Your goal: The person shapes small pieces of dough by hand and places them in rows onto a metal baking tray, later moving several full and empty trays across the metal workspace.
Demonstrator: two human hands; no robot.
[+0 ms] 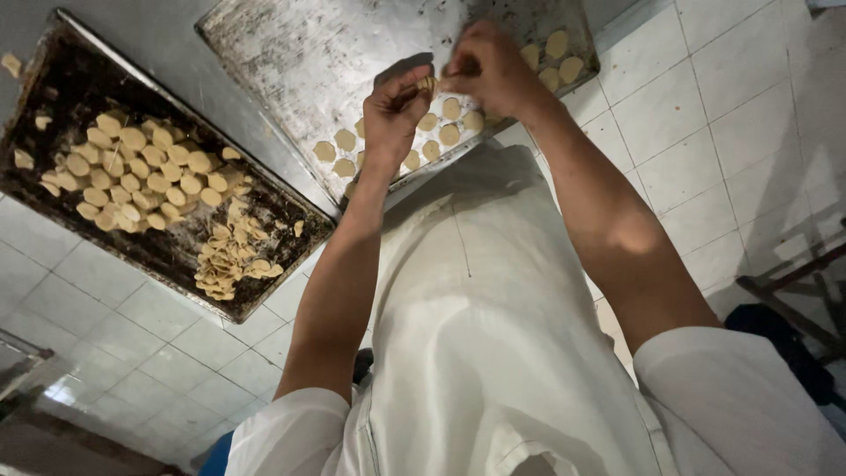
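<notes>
My left hand (394,107) and my right hand (487,69) meet above a pale metal baking tray (291,62). Between their fingertips they pinch one small round piece of dough (429,85). Under the hands, several flat round dough pieces (449,134) lie in rows on the tray's near edge, with a few more (557,57) at its right end. To the left a dark, blackened tray (70,79) holds a heap of many small dough pieces (145,172). My white apron (476,326) fills the lower middle of the view.
White floor tiles (705,132) surround the trays. A dark wooden frame (793,291) stands at the right edge with something blue (775,330) beside it. Loose dough scraps (12,63) lie by the dark tray's far left.
</notes>
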